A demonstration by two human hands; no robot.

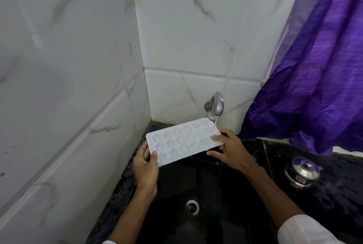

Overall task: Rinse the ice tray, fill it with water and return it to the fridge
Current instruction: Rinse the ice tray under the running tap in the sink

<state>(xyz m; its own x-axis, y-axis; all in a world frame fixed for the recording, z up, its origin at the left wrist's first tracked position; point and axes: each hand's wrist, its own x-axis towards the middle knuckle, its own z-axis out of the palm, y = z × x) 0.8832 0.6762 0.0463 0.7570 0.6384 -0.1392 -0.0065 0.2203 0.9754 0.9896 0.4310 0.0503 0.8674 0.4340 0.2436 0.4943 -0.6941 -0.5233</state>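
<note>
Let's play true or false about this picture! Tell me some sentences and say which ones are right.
1. The left hand and the right hand both hold the ice tray. True.
2. The ice tray lies at the bottom of the sink. False: it is held up above the sink, close to the tap.
3. The curtain is green. False: it is purple.
4. A steel pot with its lid on sits on the counter. True.
</note>
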